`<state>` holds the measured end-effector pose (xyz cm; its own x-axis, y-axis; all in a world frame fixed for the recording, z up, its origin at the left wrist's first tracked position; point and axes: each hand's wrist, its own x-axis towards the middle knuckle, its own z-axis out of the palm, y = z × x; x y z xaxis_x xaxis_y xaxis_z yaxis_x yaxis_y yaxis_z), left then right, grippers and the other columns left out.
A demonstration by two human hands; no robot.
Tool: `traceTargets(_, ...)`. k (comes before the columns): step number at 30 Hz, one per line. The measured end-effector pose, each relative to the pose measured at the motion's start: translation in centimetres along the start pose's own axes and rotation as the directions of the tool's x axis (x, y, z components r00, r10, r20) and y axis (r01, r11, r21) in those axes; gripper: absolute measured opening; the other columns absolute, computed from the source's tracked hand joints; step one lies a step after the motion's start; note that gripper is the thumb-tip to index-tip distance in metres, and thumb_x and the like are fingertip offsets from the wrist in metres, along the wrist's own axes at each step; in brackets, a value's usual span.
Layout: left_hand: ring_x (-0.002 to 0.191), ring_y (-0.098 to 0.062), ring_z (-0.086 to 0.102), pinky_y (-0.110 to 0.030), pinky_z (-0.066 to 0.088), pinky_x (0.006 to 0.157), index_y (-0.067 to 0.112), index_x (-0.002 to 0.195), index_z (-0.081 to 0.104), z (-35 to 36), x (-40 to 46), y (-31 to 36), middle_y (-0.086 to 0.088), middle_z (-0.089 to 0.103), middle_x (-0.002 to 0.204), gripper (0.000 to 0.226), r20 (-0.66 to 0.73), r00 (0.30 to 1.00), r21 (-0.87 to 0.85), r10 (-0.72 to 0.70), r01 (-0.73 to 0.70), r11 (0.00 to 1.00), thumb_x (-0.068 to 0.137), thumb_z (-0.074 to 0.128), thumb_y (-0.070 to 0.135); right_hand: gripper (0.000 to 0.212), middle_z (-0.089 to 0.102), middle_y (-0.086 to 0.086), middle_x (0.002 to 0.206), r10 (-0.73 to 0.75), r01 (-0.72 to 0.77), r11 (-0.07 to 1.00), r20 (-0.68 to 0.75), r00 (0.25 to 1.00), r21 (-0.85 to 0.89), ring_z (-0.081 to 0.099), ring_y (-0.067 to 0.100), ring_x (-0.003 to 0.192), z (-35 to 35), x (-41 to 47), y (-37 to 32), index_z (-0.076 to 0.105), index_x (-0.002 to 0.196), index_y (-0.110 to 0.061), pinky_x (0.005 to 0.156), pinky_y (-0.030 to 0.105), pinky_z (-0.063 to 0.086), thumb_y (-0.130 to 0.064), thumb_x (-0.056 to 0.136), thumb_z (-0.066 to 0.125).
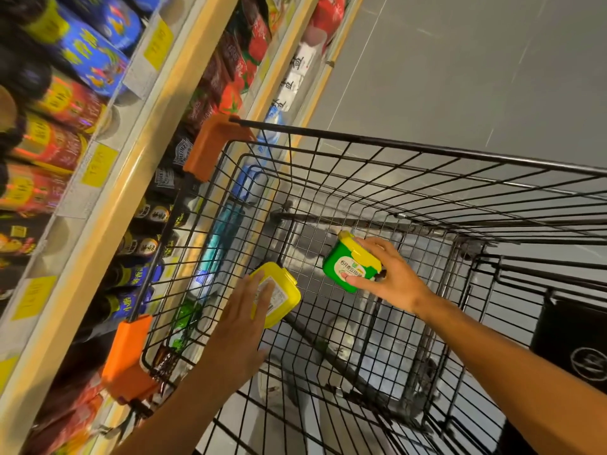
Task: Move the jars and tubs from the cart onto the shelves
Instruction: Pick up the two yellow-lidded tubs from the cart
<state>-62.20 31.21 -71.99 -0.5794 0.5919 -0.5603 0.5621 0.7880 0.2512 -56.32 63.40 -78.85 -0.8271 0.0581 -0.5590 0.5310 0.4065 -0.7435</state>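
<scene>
Both my arms reach down into a black wire cart (377,149). My right hand (391,274) grips a green tub with a yellow lid (348,262), thumb on its labelled side and fingers over the lid, holding it tilted above the cart floor. My left hand (243,320) lies with straight fingers on top of a second tub (279,290), of which the yellow lid and a white label show. Its body is hidden under the lid and my hand.
Store shelves (108,205) run along the left, packed with bottles, jars and red pouches, yellow price tags on their edges. Orange corner guards (213,146) sit on the cart's left rim close to the shelves. Grey floor lies to the right.
</scene>
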Motion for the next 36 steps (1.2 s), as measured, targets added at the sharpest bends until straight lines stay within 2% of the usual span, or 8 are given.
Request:
traceTargets(3, 0.150, -0.040, 0.018, -0.050, 0.024, 0.114, 0.010, 0.158, 0.018, 0.2, 0.9, -0.1, -0.015, 0.012, 0.165, 0.142, -0.036, 0.999, 0.080, 0.015, -0.012, 0.997, 0.043, 0.097, 0.036, 0.090, 0.030, -0.009, 0.154, 0.003, -0.006, 0.998, -0.052, 0.999, -0.061, 0.039, 0.007, 0.134, 0.6, -0.5, -0.1, 0.028, 0.152, -0.037, 0.113, 0.041, 0.042, -0.066, 0.077, 0.067)
traceTargets(9, 0.149, -0.045, 0.021, -0.057, 0.040, 0.110, 0.010, 0.158, 0.013, 1.6, 1.8, 0.4, -0.018, 0.010, 0.165, 0.154, -0.027, 0.999, 0.135, -0.046, 0.050, 0.990, 0.035, 0.098, 0.043, 0.105, 0.023, -0.007, 0.161, -0.022, 0.010, 0.999, -0.244, 0.969, -0.052, 0.030, 0.012, 0.146, 3.1, -2.1, -0.5, 0.013, 0.157, -0.035, 0.114, 0.040, 0.036, -0.060, 0.077, 0.076)
traceTargets(13, 0.148, -0.044, 0.022, -0.053, 0.047, 0.105, 0.012, 0.159, 0.011, 2.5, 2.7, -0.1, -0.015, 0.005, 0.166, 0.138, -0.087, 0.995, 0.093, -0.039, 0.047, 0.995, 0.050, 0.095, 0.014, 0.114, 0.026, -0.008, 0.159, -0.046, 0.045, 0.999, -0.273, 0.961, -0.012, 0.029, 0.012, 0.146, 4.4, -2.2, 0.1, 0.011, 0.157, -0.036, 0.115, 0.038, 0.034, -0.051, 0.072, 0.085)
traceTargets(18, 0.139, -0.030, 0.035, -0.043, 0.051, 0.101, 0.019, 0.157, 0.023, 2.5, 4.0, -1.3, -0.008, 0.019, 0.163, 0.118, -0.225, 0.973, -0.097, 0.048, -0.072, 0.993, 0.059, 0.080, -0.015, 0.097, 0.034, -0.020, 0.136, -0.103, 0.094, 0.995, -0.373, 0.922, -0.042, 0.033, -0.007, 0.127, 5.2, -1.4, 0.2, 0.028, 0.145, -0.040, 0.104, 0.018, 0.031, -0.031, 0.070, 0.090)
traceTargets(23, 0.145, -0.023, 0.030, -0.041, 0.052, 0.103, 0.012, 0.155, 0.029, 0.5, 6.1, -2.1, -0.004, 0.022, 0.162, 0.098, -0.232, 0.962, -0.196, 0.142, -0.189, 0.962, 0.076, 0.085, 0.025, 0.095, 0.037, -0.018, 0.136, -0.102, 0.096, 0.995, -0.382, 0.919, -0.033, 0.041, 0.004, 0.127, 5.3, -1.4, 0.5, 0.032, 0.144, -0.033, 0.102, 0.025, 0.040, -0.024, 0.069, 0.089)
traceTargets(28, 0.143, -0.016, 0.026, -0.039, 0.039, 0.112, 0.020, 0.155, 0.026, -1.9, 8.8, -1.7, 0.006, 0.027, 0.158, 0.104, -0.101, 0.994, -0.257, 0.049, -0.074, 0.963, 0.074, 0.072, 0.067, 0.095, 0.041, -0.015, 0.136, -0.091, 0.087, 0.996, -0.356, 0.930, -0.029, 0.045, 0.005, 0.125, 4.8, -1.8, 0.2, 0.033, 0.143, -0.034, 0.100, 0.024, 0.044, -0.019, 0.067, 0.088)
traceTargets(32, 0.134, -0.010, 0.027, -0.041, 0.041, 0.108, 0.031, 0.149, 0.031, -2.4, 10.0, -1.5, 0.006, 0.037, 0.144, 0.089, -0.040, 0.997, -0.387, 0.066, -0.076, 0.919, 0.076, 0.075, 0.058, 0.095, 0.039, -0.015, 0.139, -0.081, 0.072, 0.997, -0.300, 0.950, -0.041, 0.042, 0.005, 0.129, 3.9, -2.4, 0.5, 0.033, 0.143, -0.032, 0.105, 0.026, 0.043, -0.016, 0.067, 0.087)
traceTargets(36, 0.136, -0.002, 0.025, -0.031, 0.037, 0.110, 0.036, 0.147, 0.027, -1.0, 9.9, -1.3, 0.009, 0.031, 0.151, 0.094, -0.096, 0.993, -0.435, 0.066, -0.102, 0.895, 0.072, 0.080, 0.057, 0.099, 0.038, -0.010, 0.144, -0.052, 0.043, 0.998, -0.270, 0.962, -0.039, 0.042, 0.010, 0.133, 3.5, -2.6, 0.8, 0.030, 0.145, -0.034, 0.106, 0.032, 0.045, -0.016, 0.066, 0.088)
